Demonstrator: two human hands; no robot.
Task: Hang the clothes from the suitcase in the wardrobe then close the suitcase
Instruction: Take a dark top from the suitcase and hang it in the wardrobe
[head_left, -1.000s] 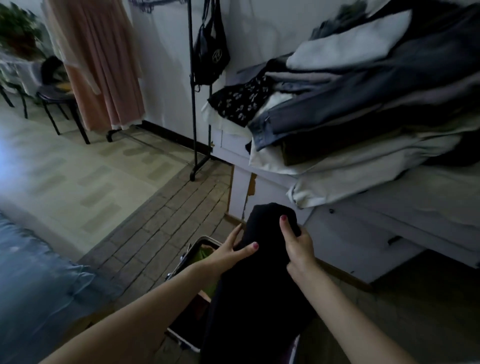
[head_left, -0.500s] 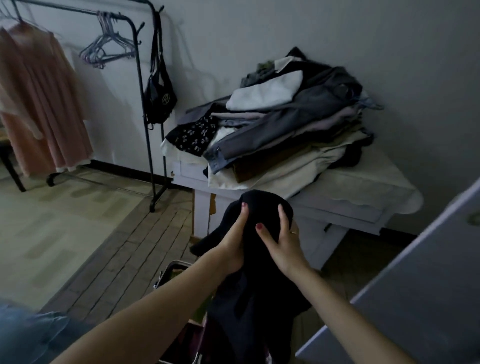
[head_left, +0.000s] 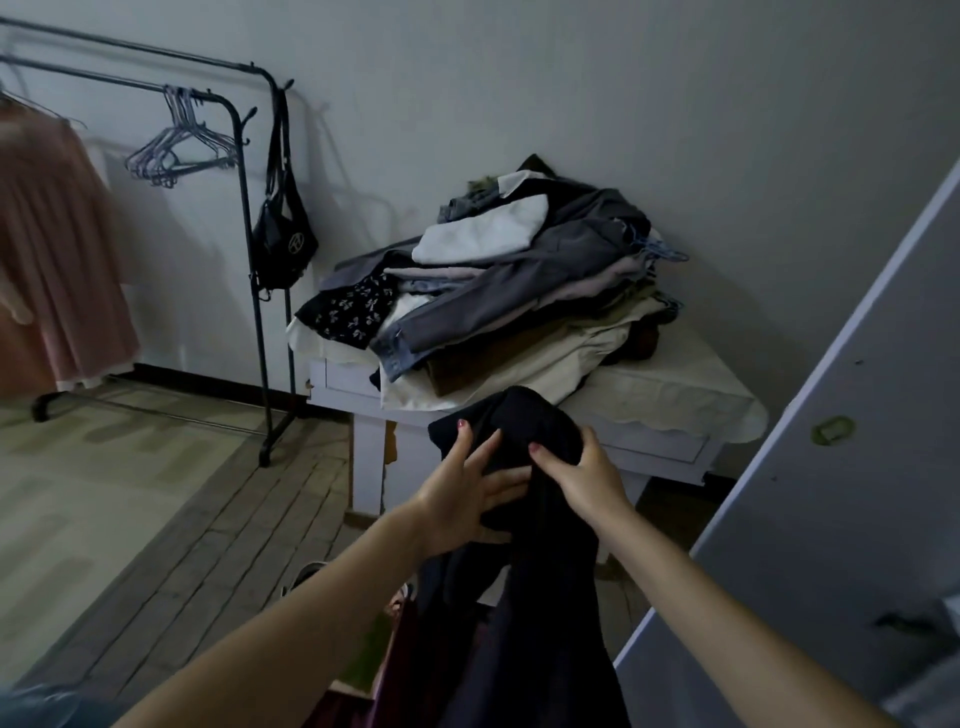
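A black garment hangs in front of me, held up at chest height. My right hand grips its bunched top edge from the right. My left hand lies against the garment's left side with fingers spread and fairly straight. Below my arms, a corner of the open suitcase and some coloured clothes inside it show past the garment. A black clothes rack stands at the left wall with several empty hangers on its rail.
A white table right behind the garment carries a tall pile of folded clothes. A black bag hangs on the rack's end post and a pink dress on its left. A grey door panel stands at the right.
The view has swung up and right from the floor toward the table and rack. Both hands lifted the black garment, and my left hand slid down its side with fingers spread.
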